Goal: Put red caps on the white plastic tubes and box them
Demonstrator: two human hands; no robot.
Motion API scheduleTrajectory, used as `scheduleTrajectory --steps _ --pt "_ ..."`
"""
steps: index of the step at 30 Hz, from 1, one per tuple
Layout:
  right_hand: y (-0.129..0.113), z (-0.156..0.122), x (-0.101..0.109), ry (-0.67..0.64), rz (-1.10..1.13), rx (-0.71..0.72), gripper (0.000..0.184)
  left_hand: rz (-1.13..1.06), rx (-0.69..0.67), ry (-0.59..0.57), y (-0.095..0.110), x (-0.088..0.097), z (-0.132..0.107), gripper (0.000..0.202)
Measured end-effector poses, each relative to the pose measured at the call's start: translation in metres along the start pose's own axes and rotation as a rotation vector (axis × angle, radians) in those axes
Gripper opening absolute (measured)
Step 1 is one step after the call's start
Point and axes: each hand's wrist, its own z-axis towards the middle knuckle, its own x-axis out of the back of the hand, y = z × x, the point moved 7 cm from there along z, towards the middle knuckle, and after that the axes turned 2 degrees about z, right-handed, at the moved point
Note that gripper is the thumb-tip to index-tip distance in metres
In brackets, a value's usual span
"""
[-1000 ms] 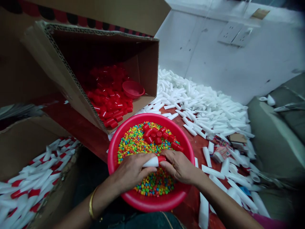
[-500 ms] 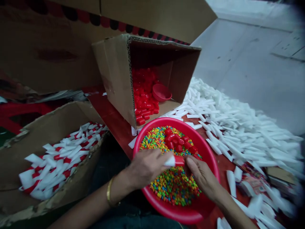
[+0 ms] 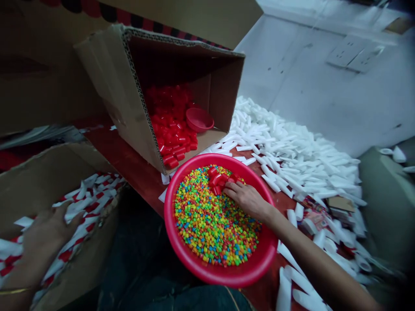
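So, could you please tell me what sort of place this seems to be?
Probably a small packing or assembly workshop: white tubes heaped near the wall, red caps in a cardboard box, and a red tub of multicoloured pellets.

Our left hand (image 3: 47, 235) is at the lower left of the frame, back up, thumb parted from the fingers. Our right forearm (image 3: 319, 257) slants from the lower right corner to our right hand (image 3: 249, 201), right of centre, its fingers bent and pointing leftward.
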Motion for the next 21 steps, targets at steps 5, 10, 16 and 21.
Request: scheduleTrajectory --steps 5,10,16,21 --pt "-0.001 -0.004 -0.002 -0.028 0.046 -0.059 0.029 -0.187 -0.336 0.083 0.157 0.020 -0.021 0.034" --pt "-0.004 -0.018 0.000 -0.126 0.108 -0.359 0.025 -0.299 -0.424 -0.221 0.240 -0.002 -0.026 0.027" --pt "-0.016 -0.032 0.012 -0.075 0.245 -0.218 0.046 -0.309 -0.302 -0.277 0.248 -0.007 -0.018 0.025" --pt "-0.015 -0.026 0.006 -0.041 0.245 -0.052 0.040 -0.326 -0.223 -0.305 0.245 -0.012 -0.013 0.025"
